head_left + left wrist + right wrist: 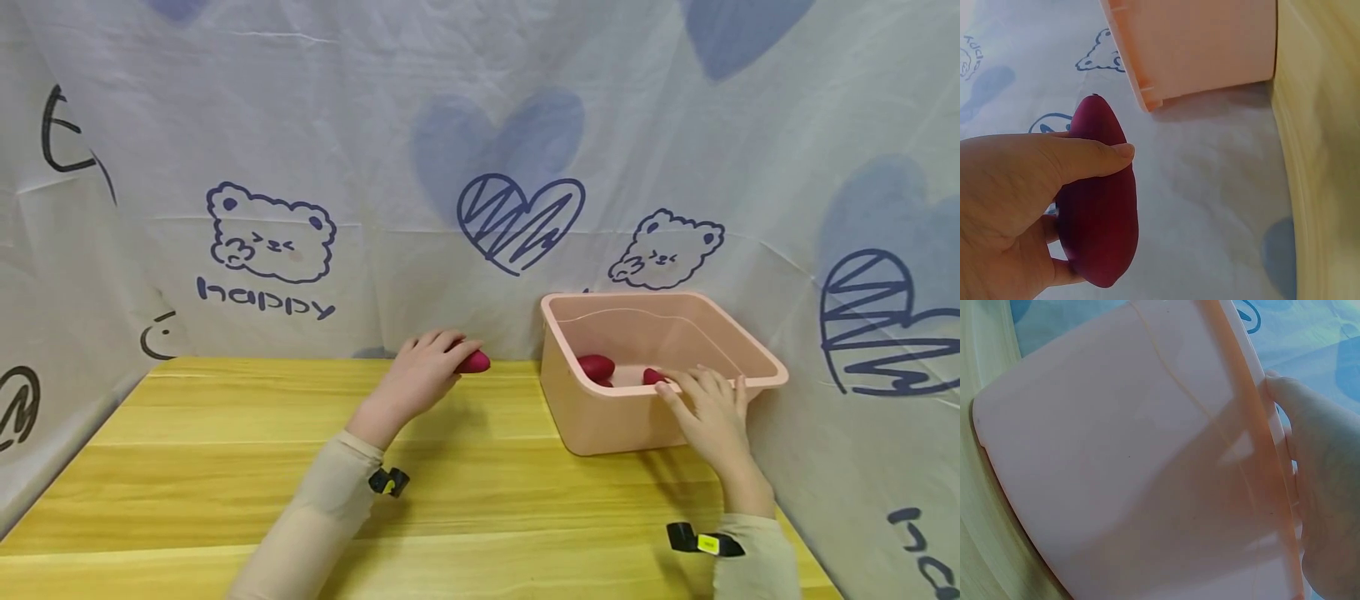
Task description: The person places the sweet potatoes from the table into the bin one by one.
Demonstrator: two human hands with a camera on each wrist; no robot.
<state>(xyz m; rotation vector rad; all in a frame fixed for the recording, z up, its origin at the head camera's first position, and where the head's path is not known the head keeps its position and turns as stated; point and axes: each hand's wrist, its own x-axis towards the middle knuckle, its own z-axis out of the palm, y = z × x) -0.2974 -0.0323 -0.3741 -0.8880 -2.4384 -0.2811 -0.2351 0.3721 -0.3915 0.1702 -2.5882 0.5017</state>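
Note:
My left hand is raised over the table, left of the pink bin. It holds a smooth purple-red sweet potato, thumb across one side and fingers behind. On the right, my right hand reaches over the bin's near rim, thumb tip right at the edge in the right wrist view. Its fingertips are partly hidden behind that rim. Beside them shows the end of a red sweet potato; whether the fingers grip it I cannot tell. Another sweet potato lies inside at the bin's left.
The bin stands at the right back of the yellow wood-grain table. Behind and at both sides hangs a pale cloth printed with hearts and bears, close to the table's back edge.

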